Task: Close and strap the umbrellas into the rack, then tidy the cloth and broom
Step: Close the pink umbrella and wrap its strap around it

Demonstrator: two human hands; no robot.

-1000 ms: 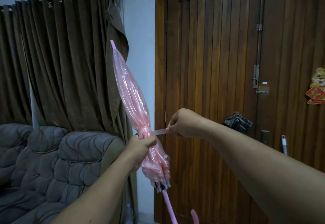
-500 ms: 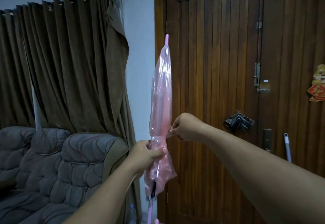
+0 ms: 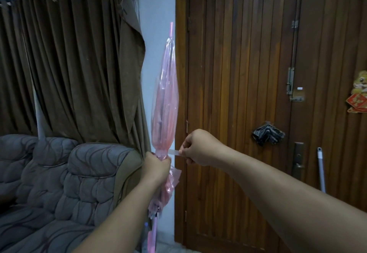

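Umbrella (image 3: pixel 164 101) first: the pink see-through one is folded shut and held nearly upright in the middle of the view, tip at 12 o'clock, shaft running down to 6. Left hand (image 3: pixel 156 168) is wrapped tight round the bunched canopy just below the waist. At about 3 o'clock from it, the right hand (image 3: pixel 198 147) has fingers curled, pinching the end of the clear strap (image 3: pixel 174 152) and pulling it out sideways, taut.

So my read: closing is done on this one, strapping is mid-way, the band isn't wrapped or fastened yet. No rack anywhere in view, so stowing is left too.

Smaller stuff: a dark checked cloth (image 3: pixel 268 134) hangs on the wooden door (image 3: pixel 238 93) at 3 o'clock, and a pale broom handle (image 3: pixel 321 169) leans at roughly 4. Neither's been touched, looks like.
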